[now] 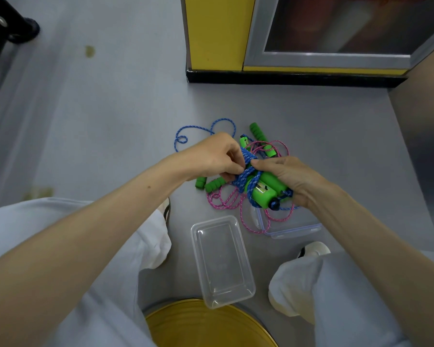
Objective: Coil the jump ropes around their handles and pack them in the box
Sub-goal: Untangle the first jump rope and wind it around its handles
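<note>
Blue speckled cord (pixel 247 160) wraps the green plastic handle (pixel 261 194); right hand (pixel 293 179) grips it steady so left hand (pixel 216 154), pinching cord, can feed turns.

**Hands meet above the tangle, box nearest the person**

Centre of the floor (pixel 98 121), and here is the left hand (pixel 216 156) meeting the right hand (pixel 286 176), fingertips together over the wound rope (pixel 247 171). That rope sits around the handles (pixel 263 194) in the right hand's grip. Behind the left hand, its loose loop (pixel 203 127) lies on the floor. Under both hands sprawls the second rope (pixel 226 201). Two spare handles (pixel 211 184) lie just below the left hand, and more are behind the right. The lid (pixel 296 230) lies beneath the right hand, with the second rope across it. Left of the lid and nearer stands the box (pixel 223 261), between the knees, its near end over the stool (pixel 206 326). The cabinet (pixel 216 33) is far behind, right.
</note>
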`<state>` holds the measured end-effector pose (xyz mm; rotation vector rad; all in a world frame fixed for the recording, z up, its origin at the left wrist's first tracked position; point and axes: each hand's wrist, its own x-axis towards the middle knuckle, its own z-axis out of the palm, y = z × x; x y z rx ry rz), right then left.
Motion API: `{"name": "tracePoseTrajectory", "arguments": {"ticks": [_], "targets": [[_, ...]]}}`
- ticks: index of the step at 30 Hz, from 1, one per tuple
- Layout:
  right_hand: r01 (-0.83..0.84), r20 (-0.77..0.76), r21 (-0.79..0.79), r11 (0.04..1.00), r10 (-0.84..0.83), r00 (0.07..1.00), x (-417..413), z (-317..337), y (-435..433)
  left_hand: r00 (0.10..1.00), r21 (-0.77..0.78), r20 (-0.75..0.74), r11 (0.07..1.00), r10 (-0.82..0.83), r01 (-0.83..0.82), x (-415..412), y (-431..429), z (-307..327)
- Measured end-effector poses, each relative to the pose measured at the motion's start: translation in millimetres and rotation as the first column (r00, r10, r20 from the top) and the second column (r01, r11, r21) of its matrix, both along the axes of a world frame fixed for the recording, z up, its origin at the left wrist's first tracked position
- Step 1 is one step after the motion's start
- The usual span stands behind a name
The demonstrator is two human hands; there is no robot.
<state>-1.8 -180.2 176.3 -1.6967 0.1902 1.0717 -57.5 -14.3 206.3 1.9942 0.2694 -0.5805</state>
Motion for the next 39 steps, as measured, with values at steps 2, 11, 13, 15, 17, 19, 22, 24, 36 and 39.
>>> {"name": "tracePoseTrajectory", "arguments": {"ticks": [2, 11, 13, 15, 17, 19, 22, 24, 36, 39], "targets": [[0.008, 0.026, -0.017, 1.0, -0.008, 1.0, 1, 0, -1, 0.999, 0.02, 0.032, 1.0, 0.011, -0.011, -2, -2, -3], [0.206, 0.084, 0.042, 0.978, -0.209, 0.974, 3, 2, 3, 0.899, -0.119, 0.12, 0.905, 0.421, -0.408, 0, -7, -13], [0.201, 0.13, 0.067, 0.977, -0.208, 0.969, 2, 4, 5, 0.881, -0.158, 0.14, 0.889, 0.452, -0.431, 3, -8, -13], [0.177, 0.071, 0.101, 0.979, -0.185, 0.98, 3, 7, 3, 0.91, -0.181, 0.151, 0.916, 0.387, -0.359, 5, -6, -11], [0.116, -0.079, 0.155, 0.981, -0.104, 0.991, 0, 10, 0, 0.937, -0.185, 0.175, 0.945, 0.302, -0.27, 5, -7, -8], [0.033, -0.131, 0.169, 0.985, -0.011, 0.991, -7, 8, -2, 0.954, -0.147, 0.205, 0.971, 0.218, -0.191, 2, -8, -9], [0.085, -0.136, 0.188, 0.979, -0.059, 0.989, -10, 1, -3, 0.967, -0.119, 0.203, 0.984, 0.151, -0.129, 1, -10, -12], [0.083, -0.114, 0.187, 0.979, -0.062, 0.992, -7, 0, -4, 0.964, -0.119, 0.201, 0.981, 0.175, -0.153, 0, -11, -14], [0.096, -0.142, 0.184, 0.978, -0.07, 0.987, 1, 3, 3, 0.809, -0.342, 0.022, 0.764, 0.588, -0.547, 4, -7, -19], [0.09, -0.147, 0.194, 0.977, -0.061, 0.987, 2, 2, 2, 0.771, -0.366, -0.052, 0.707, 0.634, -0.606, 6, -5, -23]]}}
